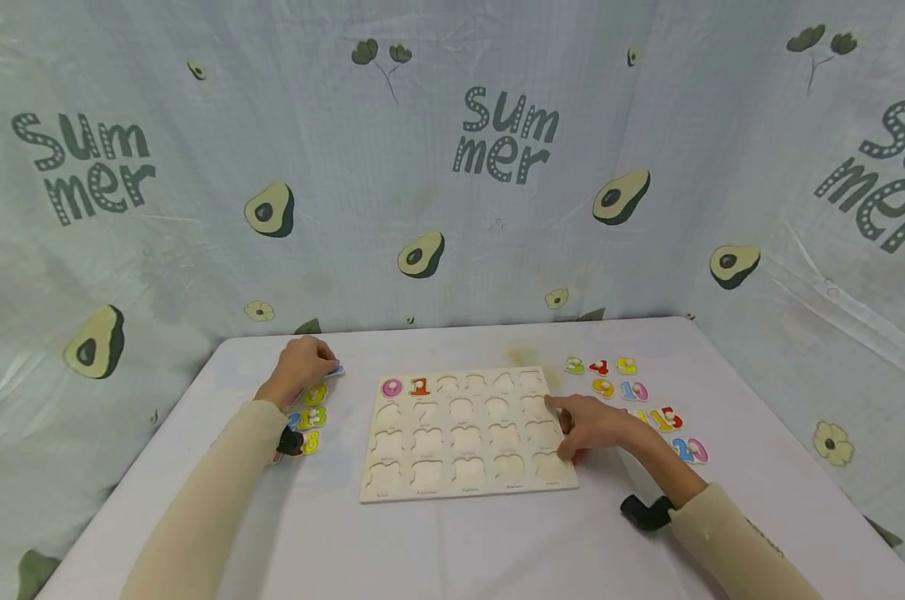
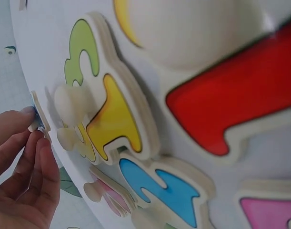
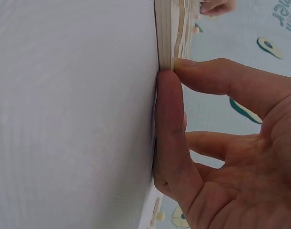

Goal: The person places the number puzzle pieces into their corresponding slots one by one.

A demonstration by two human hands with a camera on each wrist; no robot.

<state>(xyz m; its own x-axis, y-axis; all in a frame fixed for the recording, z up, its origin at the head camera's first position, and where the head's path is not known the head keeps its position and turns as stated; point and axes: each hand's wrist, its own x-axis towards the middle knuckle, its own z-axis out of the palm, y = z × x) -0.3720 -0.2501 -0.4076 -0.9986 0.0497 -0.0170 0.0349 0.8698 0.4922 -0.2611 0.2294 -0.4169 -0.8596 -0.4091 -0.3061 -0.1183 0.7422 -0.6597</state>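
Note:
My left hand (image 1: 300, 367) pinches a blue puzzle piece (image 2: 39, 118) at the back left of the table, its fingers covering most of it; I cannot tell which number it is. Near the middle lies a flat wooden number puzzle board (image 1: 447, 451) with shaped recesses. A pink 0 (image 1: 392, 387) and a red 1 (image 1: 419, 387) sit in its top row, at the left. At the board's right edge, my right hand (image 1: 591, 423) holds on, with fingertips on the top face and against the side.
Several loose number pieces (image 1: 313, 417) with knobs lie beneath and beside the left forearm. More colourful pieces (image 1: 634, 391) are spread right of the board, some partly behind the right hand. A printed cloth (image 1: 332, 150) hangs behind the white table (image 1: 310, 542).

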